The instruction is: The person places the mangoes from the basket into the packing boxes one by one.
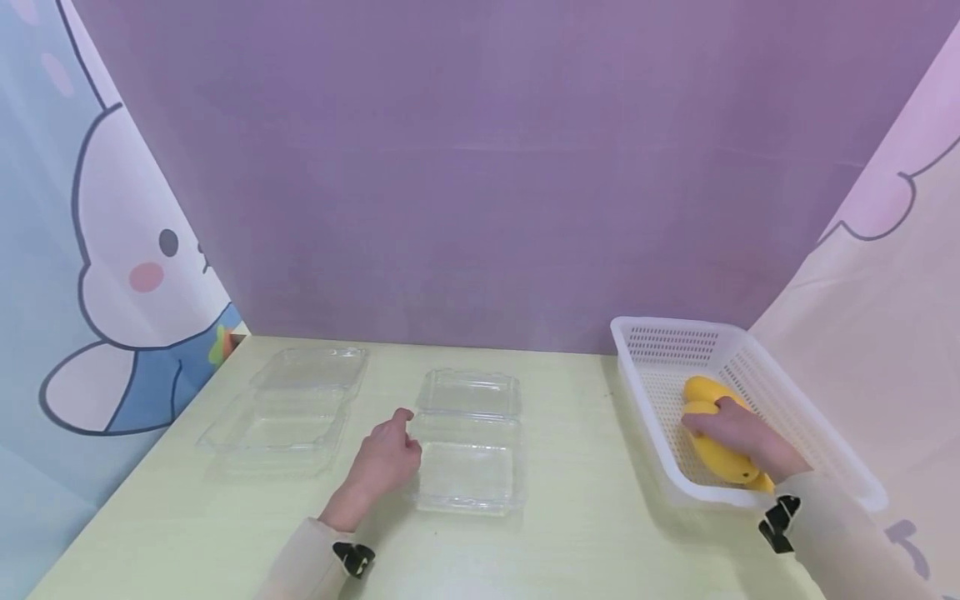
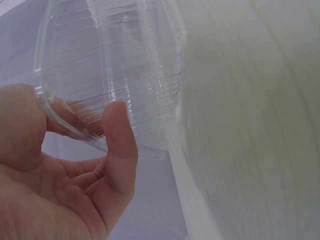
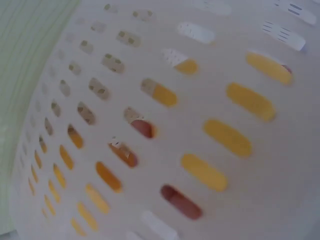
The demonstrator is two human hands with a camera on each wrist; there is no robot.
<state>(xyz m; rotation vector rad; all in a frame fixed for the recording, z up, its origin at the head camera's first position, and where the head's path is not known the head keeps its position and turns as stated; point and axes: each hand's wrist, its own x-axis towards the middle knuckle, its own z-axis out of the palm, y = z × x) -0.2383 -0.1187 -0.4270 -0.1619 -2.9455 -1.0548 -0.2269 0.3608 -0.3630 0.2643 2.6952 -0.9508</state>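
In the head view, my left hand (image 1: 385, 462) is at the left side of a clear plastic clamshell box (image 1: 468, 467) lying opened out on the table. The left wrist view shows the thumb and fingers of that hand (image 2: 75, 185) around the rim of the clear box (image 2: 135, 65). On the right, my right hand (image 1: 742, 433) reaches into a white plastic basket (image 1: 645, 417) and grips a yellow mango (image 1: 720, 462). More mangoes (image 1: 705, 388) lie against it. The right wrist view mostly shows the slotted basket wall (image 3: 165, 115), with yellow fruit (image 3: 227, 137) behind the slots.
Another clear clamshell box (image 1: 285, 417) lies opened out at the left of the pale table (image 1: 570, 533). A purple backdrop (image 1: 480, 183) rises behind the table. Printed curtains (image 1: 150, 250) hang at both sides.
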